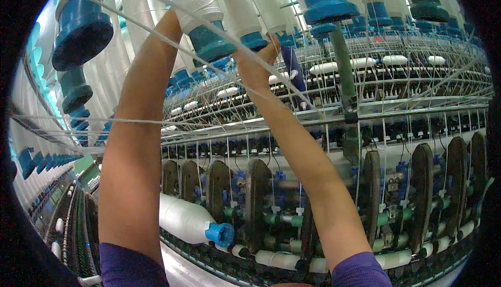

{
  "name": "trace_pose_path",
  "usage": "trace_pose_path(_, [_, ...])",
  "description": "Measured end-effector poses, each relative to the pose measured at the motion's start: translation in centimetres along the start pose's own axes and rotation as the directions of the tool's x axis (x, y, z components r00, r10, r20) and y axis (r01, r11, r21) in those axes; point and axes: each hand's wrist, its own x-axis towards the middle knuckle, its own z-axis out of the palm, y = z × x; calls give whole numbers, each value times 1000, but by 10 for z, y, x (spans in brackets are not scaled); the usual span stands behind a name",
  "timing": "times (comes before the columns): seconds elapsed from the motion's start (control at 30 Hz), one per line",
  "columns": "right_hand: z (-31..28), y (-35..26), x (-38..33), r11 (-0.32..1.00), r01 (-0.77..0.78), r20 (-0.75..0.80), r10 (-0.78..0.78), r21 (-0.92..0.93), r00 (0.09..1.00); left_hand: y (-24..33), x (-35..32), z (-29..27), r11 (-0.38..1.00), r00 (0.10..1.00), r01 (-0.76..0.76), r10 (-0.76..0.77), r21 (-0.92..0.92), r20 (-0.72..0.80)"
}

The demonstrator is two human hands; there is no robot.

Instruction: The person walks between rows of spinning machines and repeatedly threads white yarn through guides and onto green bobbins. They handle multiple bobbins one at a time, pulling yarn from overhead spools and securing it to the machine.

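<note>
Purple sleeves below, both hands reach overhead bobbins, left grip seemingly hidden.

I stand in a spinning mill. In front of me a long spinning frame runs to the right, with dark metal arms in a row. At my lower left, the green floor of an aisle shows between machine rows.
</note>
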Motion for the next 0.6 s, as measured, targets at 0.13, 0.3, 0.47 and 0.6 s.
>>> trace_pose_path(0.13, [-10,6,6,969,-113,35,107,219,994,-2,-1,4,1000,1000,-7,7,13,-6])
trace_pose_path(0.3, [-40,23,16,347,-857,607,606,381,514,-7,-17,7,997,996,-58,61,60,-59])
trace_pose_path(0.47, [-56,42,33,617,-731,242,692,291,680,-5,-80,13,940,917,-292,328,179,-228])
trace_pose_path(0.6, [-62,53,49,794,-477,356,351,378,866,-8,-186,37,976,977,-215,214,25,20])
